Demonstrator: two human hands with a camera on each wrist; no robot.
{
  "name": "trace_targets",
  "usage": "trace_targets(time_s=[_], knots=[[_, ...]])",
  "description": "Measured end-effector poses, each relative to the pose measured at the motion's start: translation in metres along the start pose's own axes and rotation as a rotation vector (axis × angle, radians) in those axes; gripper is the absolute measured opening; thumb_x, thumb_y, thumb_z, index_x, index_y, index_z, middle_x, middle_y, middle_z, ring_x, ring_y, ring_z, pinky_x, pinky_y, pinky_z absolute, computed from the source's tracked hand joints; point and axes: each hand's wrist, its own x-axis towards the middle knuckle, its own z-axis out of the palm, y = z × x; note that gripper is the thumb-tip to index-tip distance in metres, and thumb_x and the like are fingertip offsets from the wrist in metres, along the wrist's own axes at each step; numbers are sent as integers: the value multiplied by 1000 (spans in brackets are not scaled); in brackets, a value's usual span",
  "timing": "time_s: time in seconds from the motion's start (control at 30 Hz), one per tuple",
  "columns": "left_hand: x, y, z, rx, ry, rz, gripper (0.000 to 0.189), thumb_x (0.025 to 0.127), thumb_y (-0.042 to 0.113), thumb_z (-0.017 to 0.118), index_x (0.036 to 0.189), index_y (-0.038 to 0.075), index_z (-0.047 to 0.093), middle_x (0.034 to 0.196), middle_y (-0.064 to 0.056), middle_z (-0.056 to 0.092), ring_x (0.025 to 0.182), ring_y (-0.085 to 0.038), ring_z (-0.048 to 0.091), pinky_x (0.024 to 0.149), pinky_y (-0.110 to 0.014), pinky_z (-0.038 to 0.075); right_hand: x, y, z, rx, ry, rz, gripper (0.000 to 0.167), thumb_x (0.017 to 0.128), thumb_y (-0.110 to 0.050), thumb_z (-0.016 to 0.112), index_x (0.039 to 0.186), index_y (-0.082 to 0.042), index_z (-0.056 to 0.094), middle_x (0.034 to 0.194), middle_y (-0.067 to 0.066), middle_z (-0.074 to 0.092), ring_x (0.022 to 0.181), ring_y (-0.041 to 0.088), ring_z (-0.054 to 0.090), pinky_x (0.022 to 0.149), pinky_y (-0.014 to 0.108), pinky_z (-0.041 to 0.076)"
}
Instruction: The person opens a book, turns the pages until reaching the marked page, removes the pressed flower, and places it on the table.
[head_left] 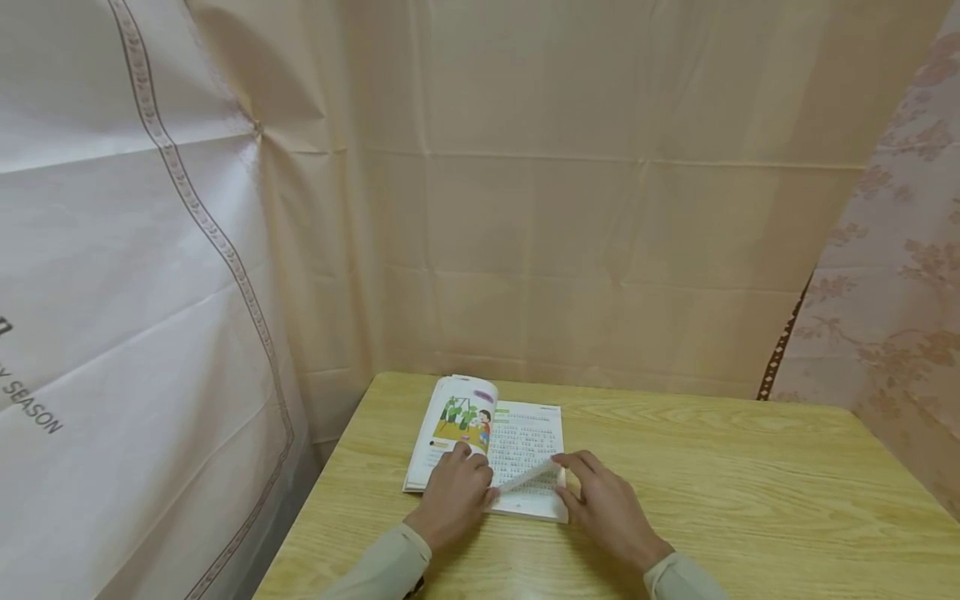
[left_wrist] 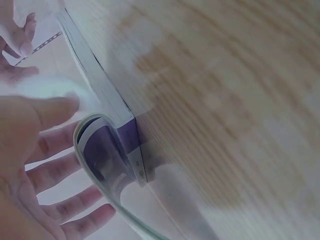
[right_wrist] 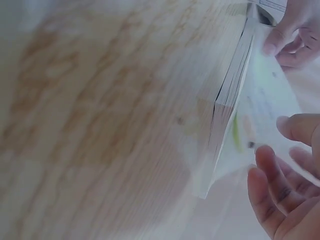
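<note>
An open book (head_left: 527, 433) lies on the table, with a coloured picture on its left page and lines of print on its right page. The left page curls up in a bend, and the purple and white cover edge shows below it in the left wrist view. My left hand (head_left: 456, 492) rests on the lower part of the left page, fingers extended, thumb near the fold. My right hand (head_left: 606, 504) is at the right edge, fingertips right at the corner of a lifted page (head_left: 528, 476). Its thumb and fingers stand apart in the right wrist view.
The wooden table (head_left: 712, 475) runs on to the right of the book. Behind it hangs a beige curtain (head_left: 562, 208), with a white printed sheet (head_left: 135, 292) on the left and a floral cloth (head_left: 892, 275) on the right.
</note>
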Motion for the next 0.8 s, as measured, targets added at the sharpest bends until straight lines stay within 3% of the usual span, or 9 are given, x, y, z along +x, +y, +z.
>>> trace_targets(time_s=[0.1,0.37,0.47,0.63,0.7,0.8], knots=[[1,2,-1,-2,-15,-31,18,93,31,74,86,14,76,93,2,72,92,-22,58,72,-36,52,0,0,0,-13,-8,20,49,86,-15,85,131,-8,66,117,4,65,59,-7,43,52,19,43],[3,3,-3,19,-43,-164,26,100,28,63,106,5,72,98,-6,72,92,-25,61,76,-37,54,-3,-1,3,-66,-146,9,39,84,-23,86,119,-12,73,117,-1,65,76,-1,55,69,28,55],[1,1,-3,43,4,-188,32,98,25,65,117,0,66,103,-10,71,91,-26,62,74,-37,54,-4,-1,4,-48,-208,29,36,85,-24,85,117,-13,74,119,-2,63,76,-1,53,70,30,53],[0,-4,1,29,172,-196,58,88,14,71,140,-1,49,122,-20,63,88,-28,62,65,-37,51,-5,-2,4,-30,-250,29,30,85,-26,85,110,-13,75,116,-3,63,67,-2,45,63,26,45],[0,-5,1,10,218,-197,65,86,10,70,145,6,45,133,-25,55,97,-32,61,70,-40,52,-5,-1,5,-39,-245,10,27,84,-27,85,106,-14,76,113,-3,64,67,-3,45,63,26,46],[2,-6,-1,15,225,-199,60,85,5,67,142,15,53,148,-31,41,122,-43,51,89,-51,50,-5,-1,5,-52,-245,-6,24,84,-28,85,102,-15,77,111,-3,65,68,-3,46,65,28,48]])
